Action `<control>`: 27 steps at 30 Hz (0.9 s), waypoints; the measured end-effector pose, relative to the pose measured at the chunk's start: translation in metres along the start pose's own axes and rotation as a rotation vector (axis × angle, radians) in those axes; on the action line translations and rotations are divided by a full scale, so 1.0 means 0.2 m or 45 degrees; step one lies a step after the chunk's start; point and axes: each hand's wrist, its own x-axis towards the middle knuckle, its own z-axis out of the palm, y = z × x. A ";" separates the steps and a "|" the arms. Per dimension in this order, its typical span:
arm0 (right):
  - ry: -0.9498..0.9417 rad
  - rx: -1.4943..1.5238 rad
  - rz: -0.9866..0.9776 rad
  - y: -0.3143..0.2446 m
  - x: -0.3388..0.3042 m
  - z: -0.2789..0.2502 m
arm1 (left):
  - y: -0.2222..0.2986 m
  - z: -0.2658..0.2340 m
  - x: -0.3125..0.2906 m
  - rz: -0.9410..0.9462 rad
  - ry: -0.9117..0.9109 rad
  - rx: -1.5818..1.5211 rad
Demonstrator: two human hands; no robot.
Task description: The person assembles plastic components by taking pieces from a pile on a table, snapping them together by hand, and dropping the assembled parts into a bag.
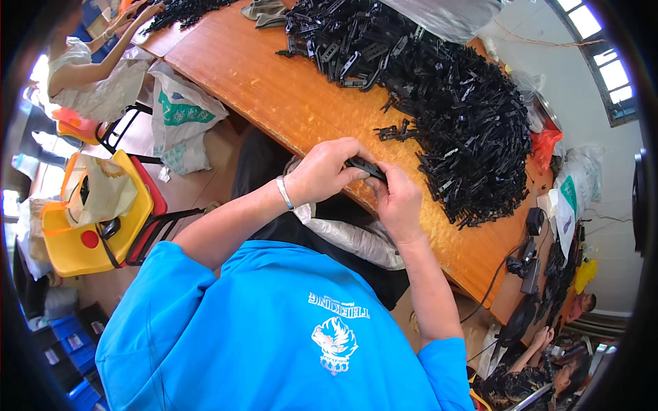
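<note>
Slim black plastic part (367,166): left hand (325,168), right hand (399,200) grasping ends; heaped black pieces (473,137) lying on orange-brown wooden desk (240,68).

One left hand (325,168) and one right hand (399,205), with one black part (366,166) between the fingers (355,175). One bracelet (284,193), on the left wrist. One large heap of black parts (473,130) on the desk (240,75), too tangled to count singly; one smaller heap (185,12) at far left. At least two co-workers: one at far left (92,79), one at near right (514,385). At least two chairs on the left, including one yellow chair (60,250). Two white sacks with green print: one left (179,133), one right (570,202). One red bag (546,147), right. One barred window (603,61), far right.
</note>
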 end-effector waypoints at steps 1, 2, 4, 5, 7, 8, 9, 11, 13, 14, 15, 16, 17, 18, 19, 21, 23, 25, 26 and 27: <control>0.001 -0.034 -0.005 0.00 0.00 -0.01 | 0.00 0.00 -0.01 -0.081 0.035 -0.080; -0.006 -0.026 0.008 -0.01 -0.01 -0.01 | -0.01 0.00 -0.01 -0.095 0.027 -0.081; -0.034 0.022 -0.060 -0.01 -0.03 -0.02 | -0.03 -0.01 -0.05 0.162 0.005 0.108; -0.043 0.031 -0.046 -0.03 -0.03 -0.02 | -0.03 -0.02 -0.08 0.146 -0.004 0.105; -0.098 0.230 0.030 -0.06 -0.05 -0.01 | -0.03 -0.03 -0.13 0.070 -0.055 0.250; -0.099 0.234 0.042 -0.07 -0.08 0.00 | -0.03 -0.03 -0.17 0.017 -0.082 0.228; -0.168 0.208 0.100 -0.09 -0.10 0.01 | -0.04 -0.02 -0.20 0.022 -0.084 0.231; -0.230 0.176 0.155 -0.08 -0.12 0.03 | -0.08 0.02 -0.26 -0.120 -0.071 0.076; -0.217 0.185 0.143 -0.06 -0.16 0.06 | -0.07 0.04 -0.30 -0.225 -0.087 -0.054; -0.224 0.244 0.147 -0.06 -0.16 0.06 | -0.07 0.05 -0.31 -0.294 -0.104 -0.035; -0.221 0.242 0.146 -0.04 -0.17 0.07 | -0.07 0.06 -0.34 -0.367 -0.119 -0.015; -0.369 0.324 0.174 -0.03 -0.17 0.06 | -0.09 0.06 -0.37 -0.363 -0.120 -0.015; -0.515 0.405 0.202 -0.01 -0.17 0.06 | -0.11 0.06 -0.40 -0.417 -0.194 -0.003; -0.628 0.412 0.305 -0.02 -0.15 0.04 | -0.14 0.06 -0.42 -0.474 -0.262 0.011; -0.628 0.411 0.304 -0.02 -0.12 0.03 | -0.18 0.08 -0.43 -0.473 -0.261 0.011; -0.845 0.564 0.792 -0.01 -0.03 0.01 | -0.26 0.13 -0.44 -0.460 -0.194 0.166; -0.829 0.582 0.856 -0.01 0.04 0.01 | -0.30 0.16 -0.43 -0.297 -0.114 0.214; -0.503 0.059 0.344 0.02 0.12 0.00 | -0.32 0.18 -0.42 -0.438 -0.135 0.079; -0.587 0.135 0.536 0.04 0.18 -0.04 | -0.33 0.20 -0.45 -0.468 -0.129 0.047; -0.583 0.138 0.531 0.07 0.21 -0.04 | -0.35 0.20 -0.45 -0.466 -0.126 0.053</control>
